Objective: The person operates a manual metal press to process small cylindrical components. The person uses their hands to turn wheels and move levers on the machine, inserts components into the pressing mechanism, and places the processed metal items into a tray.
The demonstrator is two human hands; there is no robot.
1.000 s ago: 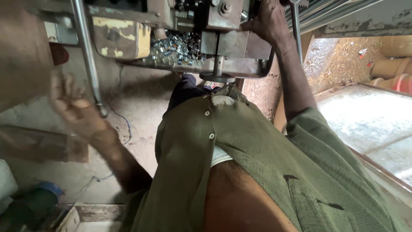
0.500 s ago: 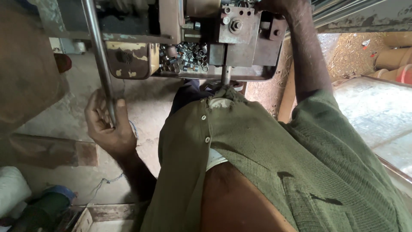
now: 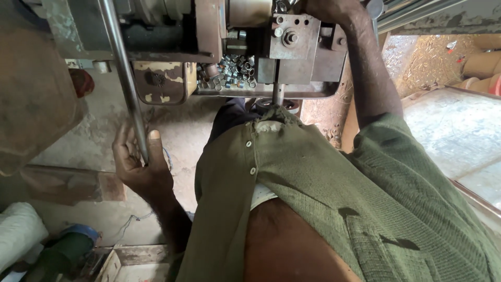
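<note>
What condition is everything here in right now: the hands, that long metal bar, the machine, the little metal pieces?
left hand: closed around the steel lever
steel lever: slanted, gripped at its lower end
right hand: up on the machine's top, grip hidden
machine: worn, rusty, paint chipped
small metal rings: heaped loose in the machine's tray
green shirt: unbuttoned, hanging open

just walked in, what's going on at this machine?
A person in a green shirt stands at a worn metal machine. The left hand grips a long steel lever near its lower end. The right hand reaches up onto the machine's top, mostly out of frame. A tray under the machine holds small metal rings.
</note>
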